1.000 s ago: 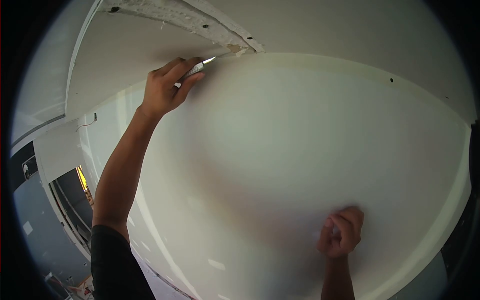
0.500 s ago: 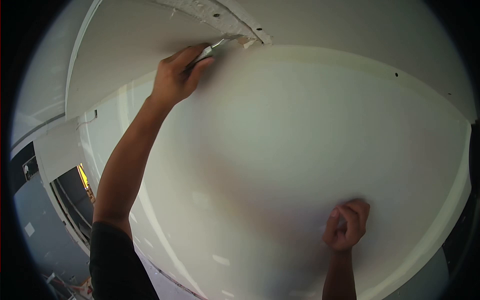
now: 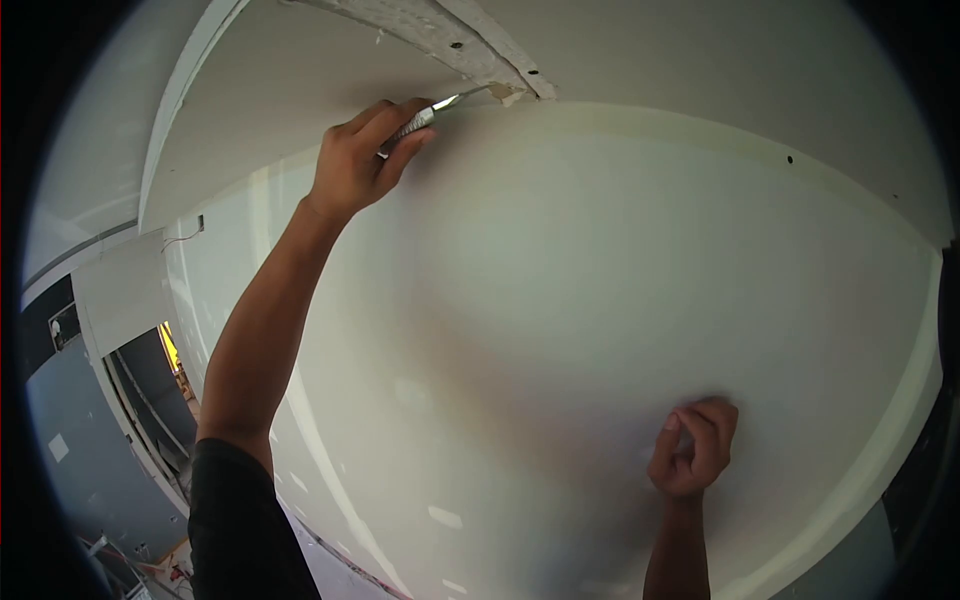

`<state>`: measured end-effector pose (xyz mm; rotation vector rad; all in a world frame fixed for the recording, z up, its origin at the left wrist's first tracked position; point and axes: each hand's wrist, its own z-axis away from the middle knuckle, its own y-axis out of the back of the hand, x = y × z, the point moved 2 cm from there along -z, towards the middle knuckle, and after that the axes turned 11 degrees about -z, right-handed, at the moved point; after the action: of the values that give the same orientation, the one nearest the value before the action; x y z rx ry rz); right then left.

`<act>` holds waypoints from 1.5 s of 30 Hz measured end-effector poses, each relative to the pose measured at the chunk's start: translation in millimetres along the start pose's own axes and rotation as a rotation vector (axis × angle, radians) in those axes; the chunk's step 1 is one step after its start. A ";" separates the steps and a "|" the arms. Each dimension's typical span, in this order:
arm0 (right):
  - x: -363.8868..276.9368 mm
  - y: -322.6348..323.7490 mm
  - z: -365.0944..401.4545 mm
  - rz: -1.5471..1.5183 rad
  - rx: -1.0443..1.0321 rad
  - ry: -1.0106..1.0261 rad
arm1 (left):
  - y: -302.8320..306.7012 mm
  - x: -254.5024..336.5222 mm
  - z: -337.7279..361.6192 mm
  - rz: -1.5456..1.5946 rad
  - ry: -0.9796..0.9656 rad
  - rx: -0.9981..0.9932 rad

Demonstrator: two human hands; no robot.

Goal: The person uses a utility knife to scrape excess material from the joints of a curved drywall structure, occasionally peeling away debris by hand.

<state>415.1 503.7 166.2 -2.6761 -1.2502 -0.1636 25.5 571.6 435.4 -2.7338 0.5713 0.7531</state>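
Note:
My left hand [image 3: 368, 155] is raised to the top of the wall, its fingers and thumb closed round the ridged silver handle of a utility knife [image 3: 422, 119]. The thin blade points up and right, its tip beside a torn, tan-coloured patch [image 3: 507, 94] where a rough white joint strip [image 3: 425, 32] on the ceiling meets the wall. Low on the right, my right hand [image 3: 695, 447] is curled against the pale wall panel [image 3: 600, 260], thumb and forefinger meeting in a ring. Nothing shows in it.
Dark screw holes [image 3: 790, 160] dot the upper board edge. At the left, a wire hangs from a small wall box [image 3: 200, 223]. Beyond are a doorway opening [image 3: 150, 385], a blue-grey board [image 3: 95, 450] and clutter on the floor [image 3: 150, 570].
The view has shifted a little, so the ceiling strip and my left hand sit slightly lower and further right. More of the knife blade shows. My right hand stays curled at the wall.

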 end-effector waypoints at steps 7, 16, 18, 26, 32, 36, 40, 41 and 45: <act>0.5 3.4 1.3 -0.007 0.007 -0.001 | -5.2 -2.0 -3.8 -0.068 -0.002 0.035; 1.4 4.6 2.9 -0.003 0.001 -0.014 | -18.1 -1.2 1.4 -0.026 0.033 0.086; 2.3 4.6 2.0 -0.012 0.004 -0.006 | -22.4 -2.2 3.7 -0.007 0.041 0.089; 2.9 2.7 4.5 -0.017 0.010 -0.006 | -27.9 -4.4 4.0 0.055 0.029 0.106; 0.8 1.5 1.9 0.016 0.010 0.019 | -31.3 -0.8 1.6 0.085 0.045 0.200; -1.4 1.3 1.9 0.007 -0.006 -0.020 | -31.5 -4.3 1.3 0.107 0.027 0.158; -0.1 -0.8 1.4 0.000 -0.007 -0.014 | -29.3 -8.8 6.2 0.068 0.072 0.067; 0.1 -0.3 0.6 -0.003 -0.003 -0.011 | -28.8 -9.8 5.6 0.064 0.069 0.069; -1.4 2.2 2.3 -0.004 -0.009 -0.010 | -27.7 -11.7 2.8 0.080 -0.005 0.066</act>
<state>415.9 501.7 163.4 -2.6856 -1.2604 -0.1568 27.0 600.7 442.9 -2.6612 0.6951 0.7458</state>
